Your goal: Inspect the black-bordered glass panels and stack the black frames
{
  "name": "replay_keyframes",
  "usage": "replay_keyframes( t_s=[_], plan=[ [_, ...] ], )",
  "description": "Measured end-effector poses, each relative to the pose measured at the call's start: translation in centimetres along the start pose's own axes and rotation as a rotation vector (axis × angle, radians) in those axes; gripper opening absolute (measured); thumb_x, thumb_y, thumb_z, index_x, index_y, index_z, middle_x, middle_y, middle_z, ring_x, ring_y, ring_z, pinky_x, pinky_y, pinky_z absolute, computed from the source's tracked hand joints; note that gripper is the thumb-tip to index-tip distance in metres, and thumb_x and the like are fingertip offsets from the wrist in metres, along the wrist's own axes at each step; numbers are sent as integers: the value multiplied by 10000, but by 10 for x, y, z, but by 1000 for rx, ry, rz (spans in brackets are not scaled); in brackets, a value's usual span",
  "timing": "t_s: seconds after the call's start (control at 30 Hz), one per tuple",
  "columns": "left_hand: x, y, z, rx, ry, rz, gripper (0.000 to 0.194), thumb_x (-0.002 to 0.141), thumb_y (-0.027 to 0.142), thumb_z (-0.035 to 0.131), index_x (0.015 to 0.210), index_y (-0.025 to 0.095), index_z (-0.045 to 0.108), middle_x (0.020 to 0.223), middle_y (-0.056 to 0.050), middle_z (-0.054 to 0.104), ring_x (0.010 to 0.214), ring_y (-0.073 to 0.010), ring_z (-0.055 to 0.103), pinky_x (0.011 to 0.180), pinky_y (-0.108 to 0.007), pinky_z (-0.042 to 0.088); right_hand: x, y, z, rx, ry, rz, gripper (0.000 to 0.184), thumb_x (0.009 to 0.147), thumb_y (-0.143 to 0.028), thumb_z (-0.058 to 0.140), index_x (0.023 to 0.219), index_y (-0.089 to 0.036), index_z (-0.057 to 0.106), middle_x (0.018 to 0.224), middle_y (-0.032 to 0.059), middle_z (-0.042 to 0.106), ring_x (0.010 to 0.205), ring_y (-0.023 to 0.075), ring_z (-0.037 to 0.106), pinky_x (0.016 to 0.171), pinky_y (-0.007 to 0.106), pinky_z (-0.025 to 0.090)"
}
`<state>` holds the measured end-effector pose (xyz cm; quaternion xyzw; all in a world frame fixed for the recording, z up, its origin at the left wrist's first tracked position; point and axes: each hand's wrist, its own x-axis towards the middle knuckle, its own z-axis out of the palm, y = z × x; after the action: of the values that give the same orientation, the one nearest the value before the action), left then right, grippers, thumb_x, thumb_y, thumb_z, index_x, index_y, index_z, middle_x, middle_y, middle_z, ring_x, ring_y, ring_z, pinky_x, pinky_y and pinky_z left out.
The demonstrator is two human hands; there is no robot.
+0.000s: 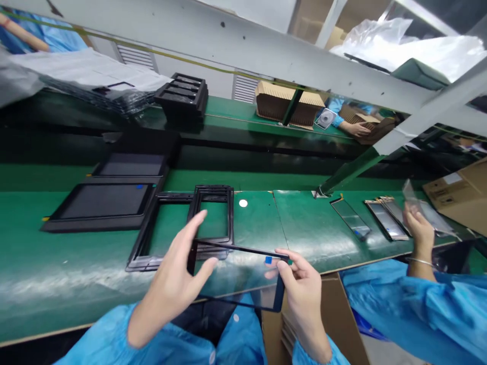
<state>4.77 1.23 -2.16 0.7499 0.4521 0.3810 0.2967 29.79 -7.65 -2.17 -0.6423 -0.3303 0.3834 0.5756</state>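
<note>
A clear touch-screen glass panel (238,276) with a black border and a small blue tab hangs over the bench's front edge, tilted. My right hand (300,286) pinches it at the upper right corner, thumb in front and fingers behind. At the panel's left edge is my left hand (173,274), thumb and fingers spread apart; whether it touches the edge I cannot tell. Just beyond lie stacked black rectangular frames (213,190), with more black frames (144,243) beside them on the left. Further left, a dark tablet-like screen (102,200) rests on a black pad, with another screen (129,165) behind.
On the right, a co-worker's hand (418,228) holds a clear panel, near several glass panels (386,220) on the green bench (258,218). A green post (350,170) rises from it. Black trays (182,99) and cardboard dividers (274,106) stand on the back shelf.
</note>
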Motion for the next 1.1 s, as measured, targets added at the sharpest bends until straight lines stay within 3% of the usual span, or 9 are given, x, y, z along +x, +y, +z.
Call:
replay_keyframes(
  t_s=[0.1, 0.2, 0.37, 0.47, 0.57, 0.63, 0.77, 0.93, 1.1],
  plan=[
    [16, 6, -5, 193, -233, 293, 400, 1013, 302, 674, 1412, 309, 694, 1427, -52, 744, 1405, -323, 619, 1324, -626, 225, -6, 1, 7, -44, -26, -32, 325, 888, -481, 805, 1039, -193, 815, 722, 90, 842, 651, 284, 836, 630, 325, 674],
    [27, 7, -6, 161, -339, 378, 237, 1062, 278, 601, 1179, 265, 808, 1127, -29, 859, 1096, -256, 787, 1252, -551, 396, -10, 1, 12, -60, -36, -32, 325, 887, -493, 808, 1025, -199, 822, 736, 85, 846, 631, 280, 832, 623, 320, 678],
    [24, 8, -7, 105, -365, 359, 284, 1064, 251, 568, 1206, 244, 814, 1139, -52, 861, 1014, -273, 815, 1008, -433, 586, -10, -6, 19, -63, -65, -5, 353, 863, -540, 825, 1000, -215, 833, 736, 77, 847, 583, 259, 815, 576, 297, 664],
    [19, 16, -7, -8, -458, 231, 353, 1054, 275, 578, 1349, 304, 769, 1204, -42, 846, 1048, -279, 810, 907, -361, 611, -7, -10, 25, -43, -190, -13, 340, 868, -528, 838, 1060, -248, 855, 743, 47, 847, 637, 233, 821, 655, 291, 664],
    [15, 22, -3, -190, -532, 16, 379, 1071, 323, 555, 1401, 342, 741, 1068, -19, 869, 843, -235, 823, 819, -321, 616, -1, -9, 27, 49, -322, 20, 396, 900, -563, 806, 1171, -278, 851, 764, 45, 852, 736, 225, 831, 800, 325, 661],
    [11, 20, 1, -351, -499, -191, 395, 1081, 362, 532, 1413, 293, 735, 1012, -41, 870, 748, -218, 812, 700, -294, 614, 3, -6, 25, 142, -310, 80, 422, 919, -613, 763, 1155, -277, 858, 828, 71, 866, 756, 229, 835, 785, 327, 662],
    [-2, 8, 9, -707, -392, -522, 505, 1025, 507, 629, 1381, 164, 731, 1142, -161, 846, 884, -288, 840, 678, -314, 655, 12, 1, 22, 212, -208, 121, 427, 885, -633, 779, 1010, -239, 886, 793, 97, 857, 689, 249, 826, 702, 327, 667],
    [-11, 5, 14, -822, -345, -613, 632, 933, 606, 741, 1365, 146, 727, 1133, -197, 842, 869, -312, 843, 690, -359, 682, 12, 5, 27, 239, -126, 112, 460, 881, -639, 770, 916, -191, 870, 704, 104, 831, 605, 277, 801, 653, 376, 671],
    [-14, 9, 16, -819, -295, -672, 690, 856, 643, 805, 1322, 138, 745, 1091, -204, 849, 834, -340, 843, 661, -392, 688, 9, -1, 28, 201, -145, 46, 451, 936, -623, 720, 914, -192, 852, 706, 89, 832, 587, 251, 793, 613, 332, 652]
  ],
)
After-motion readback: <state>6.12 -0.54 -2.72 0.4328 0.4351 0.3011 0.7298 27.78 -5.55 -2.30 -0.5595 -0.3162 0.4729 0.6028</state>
